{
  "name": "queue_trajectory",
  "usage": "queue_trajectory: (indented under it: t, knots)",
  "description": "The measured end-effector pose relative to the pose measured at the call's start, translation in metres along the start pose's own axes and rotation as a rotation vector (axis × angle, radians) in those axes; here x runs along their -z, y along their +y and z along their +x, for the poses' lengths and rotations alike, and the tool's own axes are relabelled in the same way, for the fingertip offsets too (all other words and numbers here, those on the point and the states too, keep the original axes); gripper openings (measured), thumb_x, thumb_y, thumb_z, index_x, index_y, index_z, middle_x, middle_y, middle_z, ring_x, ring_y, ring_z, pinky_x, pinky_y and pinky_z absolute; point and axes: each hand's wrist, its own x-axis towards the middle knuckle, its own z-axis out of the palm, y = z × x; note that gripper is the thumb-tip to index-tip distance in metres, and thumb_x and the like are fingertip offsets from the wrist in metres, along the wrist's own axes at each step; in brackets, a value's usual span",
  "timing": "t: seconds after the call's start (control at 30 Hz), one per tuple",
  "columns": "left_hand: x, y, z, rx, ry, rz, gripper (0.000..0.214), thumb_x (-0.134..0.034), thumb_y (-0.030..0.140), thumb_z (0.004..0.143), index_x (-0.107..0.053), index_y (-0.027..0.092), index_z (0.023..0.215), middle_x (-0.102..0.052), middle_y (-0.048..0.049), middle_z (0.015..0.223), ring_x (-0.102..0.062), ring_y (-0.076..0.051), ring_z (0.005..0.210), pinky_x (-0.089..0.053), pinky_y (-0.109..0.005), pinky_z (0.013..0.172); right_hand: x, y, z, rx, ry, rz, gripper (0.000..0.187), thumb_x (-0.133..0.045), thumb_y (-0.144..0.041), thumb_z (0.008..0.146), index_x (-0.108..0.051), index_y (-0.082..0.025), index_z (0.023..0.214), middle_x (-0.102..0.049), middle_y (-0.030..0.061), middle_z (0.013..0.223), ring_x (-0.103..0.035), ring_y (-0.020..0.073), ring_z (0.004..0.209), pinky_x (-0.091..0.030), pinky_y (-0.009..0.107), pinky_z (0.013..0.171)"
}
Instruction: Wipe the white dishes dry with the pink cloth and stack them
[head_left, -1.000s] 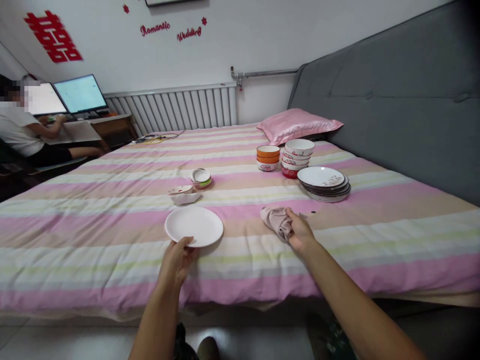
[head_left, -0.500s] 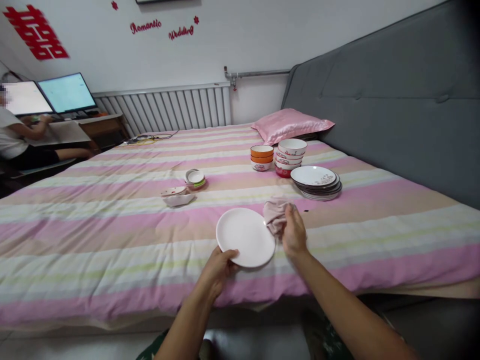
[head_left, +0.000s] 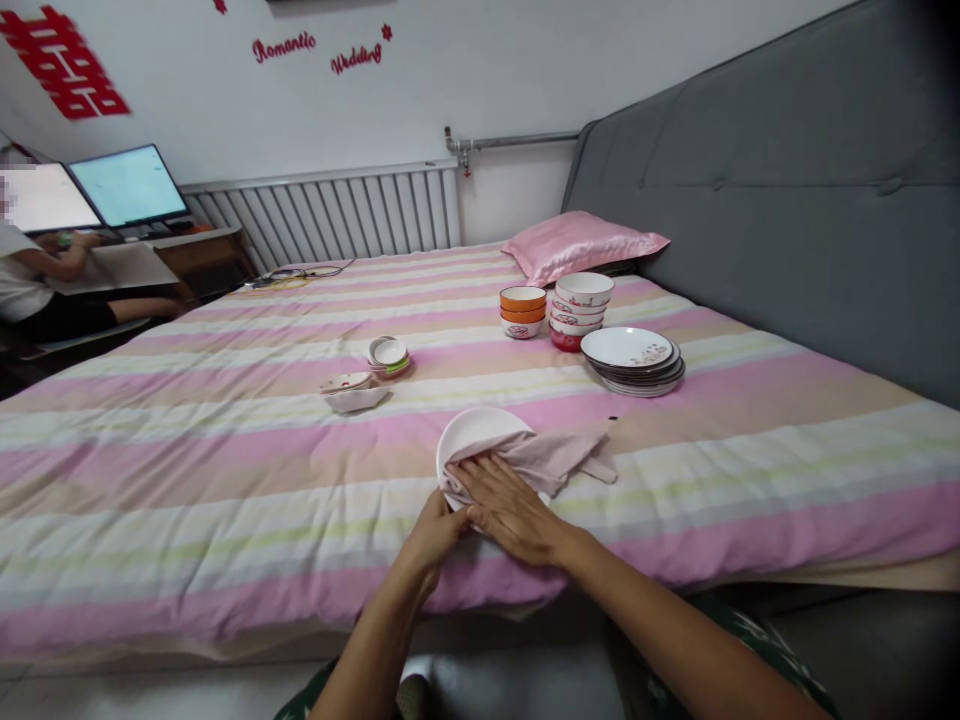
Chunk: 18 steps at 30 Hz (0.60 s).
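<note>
We hold a white plate (head_left: 478, 424) at the near side of the bed (head_left: 262, 480), though we cannot tell whether it rests there. Our left hand (head_left: 435, 532) grips its near-left rim. Our right hand (head_left: 514, 508) lies flat, fingers extended, on a pink cloth (head_left: 559, 456) spread over the plate and trailing past its right side. Beyond, we see 2 bowl stacks (head_left: 580, 312) beside a plate stack (head_left: 631, 352), small dishes (head_left: 355, 396) leftward, and a pink pillow (head_left: 581, 245) by the grey headboard (head_left: 780, 200).

Striped bed (head_left: 225, 490) | pink pillow (head_left: 585, 245) | orange-topped bowls (head_left: 523, 312) | white bowls (head_left: 583, 290) | plate stack (head_left: 630, 350) | small dishes (head_left: 357, 397) | apparently cables (head_left: 300, 274)
</note>
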Motion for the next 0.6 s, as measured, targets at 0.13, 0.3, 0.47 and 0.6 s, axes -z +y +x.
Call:
queue_trajectory:
  t: [0.13,0.3,0.47,0.6]
  knots:
    - [0.0,-0.002,0.001,-0.064,-0.064,0.051,0.052,-0.069,0.03,0.065,-0.055,0.012,0.111,-0.066,-0.0095,0.105,-0.059,-0.023,0.097,-0.045,-0.031,0.082,0.002,0.01,0.004,-0.07,0.032,-0.142,0.052,-0.027,-0.04,0.093,-0.017,-0.028,0.142,-0.021,0.0036,0.149,-0.015,0.0227,0.137,-0.016,0.049,0.11]
    - [0.003,-0.008,0.002,-0.128,-0.106,0.164,0.05,-0.066,0.032,0.068,-0.052,0.008,0.109,-0.066,-0.0122,0.102,-0.06,-0.023,0.09,-0.047,-0.033,0.078,0.007,0.016,0.008,-0.12,0.13,-0.222,0.053,-0.028,-0.04,0.092,-0.018,-0.027,0.142,-0.02,0.0049,0.149,-0.012,0.0252,0.137,-0.015,0.051,0.11]
    - [0.008,-0.015,0.005,-0.218,-0.123,0.272,0.045,-0.06,0.031,0.074,-0.049,0.009,0.112,-0.062,-0.0142,0.108,-0.058,-0.023,0.094,-0.046,-0.036,0.082,0.007,0.027,0.01,-0.199,0.276,-0.27,0.053,-0.03,-0.038,0.092,-0.016,-0.028,0.142,-0.015,0.0056,0.15,-0.009,0.0278,0.137,-0.014,0.054,0.108]
    - [0.008,-0.014,0.006,-0.27,-0.144,0.323,0.041,-0.058,0.029,0.076,-0.048,0.01,0.111,-0.062,-0.014,0.107,-0.058,-0.023,0.094,-0.046,-0.037,0.083,0.005,0.037,0.01,-0.305,0.396,-0.266,0.052,-0.029,-0.036,0.093,-0.014,-0.03,0.143,-0.012,0.0053,0.151,-0.004,0.0305,0.137,-0.015,0.057,0.106]
